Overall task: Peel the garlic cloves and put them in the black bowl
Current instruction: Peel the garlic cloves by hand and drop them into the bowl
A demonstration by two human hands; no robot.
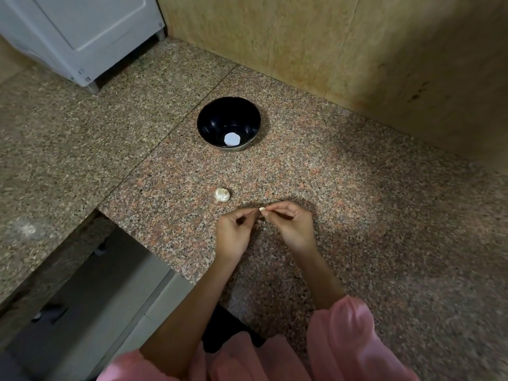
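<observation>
You are in the peeling step. Your right hand (pixel 294 226) pinches a clove (pixel 262 209) between thumb and fingertips. Your left hand (pixel 233 232), fingers curled, pinches at the clove's other end. Both hands meet just above the surface (pixel 357 188). Whether any skin is off yet is too small to tell. The rest of the bulb (pixel 222 195) lies on the surface just beyond your left hand, and the bowl (pixel 211 116) stands well beyond it. A white patch (pixel 232 139) shows in the bowl's bottom; it could be a clove or glare. Next, I judge, you need a firm hold with the right while the left strips the papery skin, then a reach forward to drop the bare clove in the bowl.
</observation>
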